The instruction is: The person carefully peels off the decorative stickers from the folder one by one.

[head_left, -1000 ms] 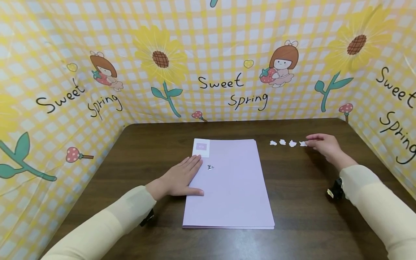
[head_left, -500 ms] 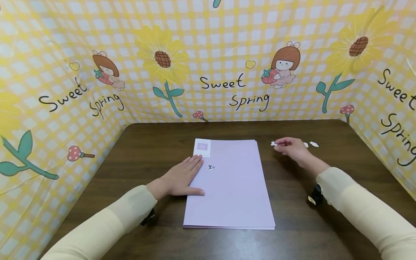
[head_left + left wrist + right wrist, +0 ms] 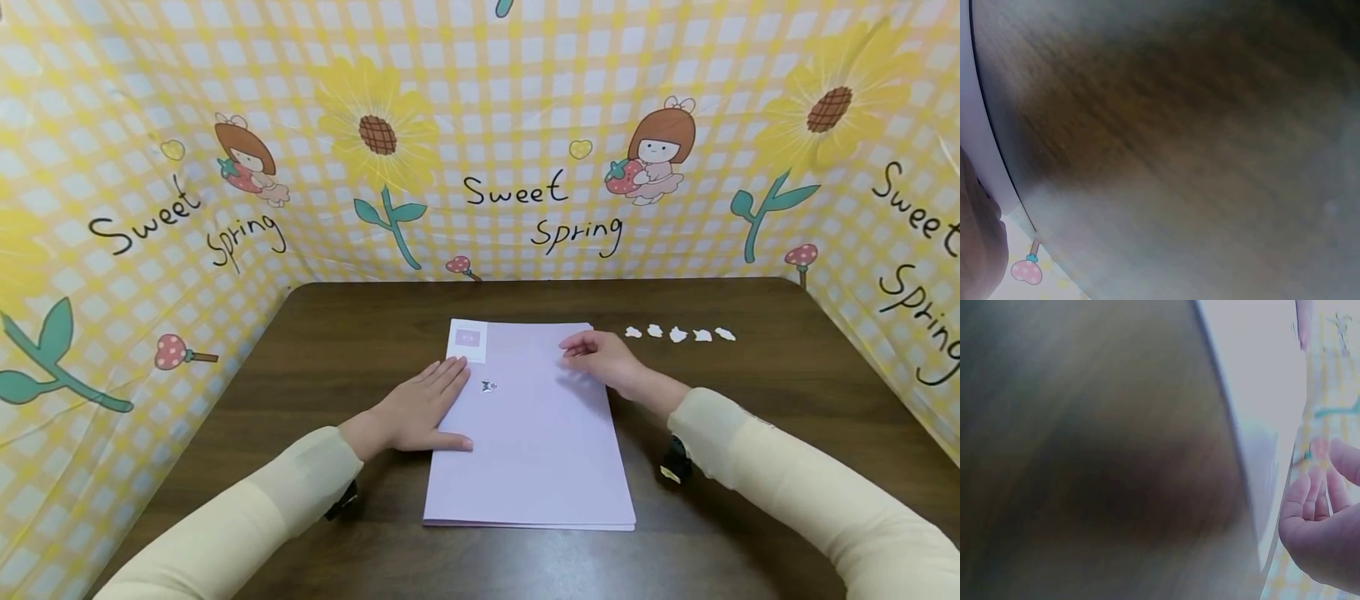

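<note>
My left hand (image 3: 420, 410) lies flat on the left side of the lavender paper (image 3: 540, 450), with fingers straight and thumb spread. Just beyond its fingertips, a white label with a purple rectangle (image 3: 467, 338) sits at the paper's upper left corner. A small dark-and-silver piece (image 3: 488, 387) lies on the paper, right of those fingertips. Over the paper's upper right edge hovers my right hand (image 3: 607, 363), holding nothing that I can see. In the right wrist view its fingers (image 3: 1298, 499) are loosely bent, apart from the thumb.
Several small white cut-out pieces, among them a middle one (image 3: 678, 334), stand in a row right of the paper on the dark wooden table (image 3: 697, 533). A yellow checked cloth (image 3: 480, 108) with printed flowers encloses the table's back and sides.
My right hand has swept left from the far end of the white pieces, past the row, to the paper's upper right edge. All the pieces show again. My left hand stays put.
</note>
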A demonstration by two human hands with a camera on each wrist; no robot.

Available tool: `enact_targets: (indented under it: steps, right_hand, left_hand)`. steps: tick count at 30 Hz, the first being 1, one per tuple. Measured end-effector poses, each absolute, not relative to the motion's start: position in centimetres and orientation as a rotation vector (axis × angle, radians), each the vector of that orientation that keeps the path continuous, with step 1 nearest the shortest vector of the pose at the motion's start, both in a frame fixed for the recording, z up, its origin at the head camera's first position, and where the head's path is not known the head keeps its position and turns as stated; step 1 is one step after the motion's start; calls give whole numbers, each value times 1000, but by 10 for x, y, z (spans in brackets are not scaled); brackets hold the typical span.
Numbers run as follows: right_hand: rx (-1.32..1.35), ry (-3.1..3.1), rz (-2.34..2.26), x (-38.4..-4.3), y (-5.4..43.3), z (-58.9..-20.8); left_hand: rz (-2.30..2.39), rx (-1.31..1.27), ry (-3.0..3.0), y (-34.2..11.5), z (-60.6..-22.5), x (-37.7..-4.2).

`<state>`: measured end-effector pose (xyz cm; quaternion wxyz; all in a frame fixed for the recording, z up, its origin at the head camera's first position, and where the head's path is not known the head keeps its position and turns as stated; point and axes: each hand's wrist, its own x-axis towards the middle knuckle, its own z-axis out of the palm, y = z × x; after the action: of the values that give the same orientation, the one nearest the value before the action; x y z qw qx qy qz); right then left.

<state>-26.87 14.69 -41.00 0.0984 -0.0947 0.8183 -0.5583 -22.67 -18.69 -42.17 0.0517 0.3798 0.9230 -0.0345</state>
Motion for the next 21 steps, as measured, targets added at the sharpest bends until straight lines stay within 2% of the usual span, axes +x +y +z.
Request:
enact_targets:
  steps: [21]
  right_hand:
    - [-486,2322,-1614,-261,66,-414]
  left_hand:
    - [-87,1153,2810,-186,-419,-226]
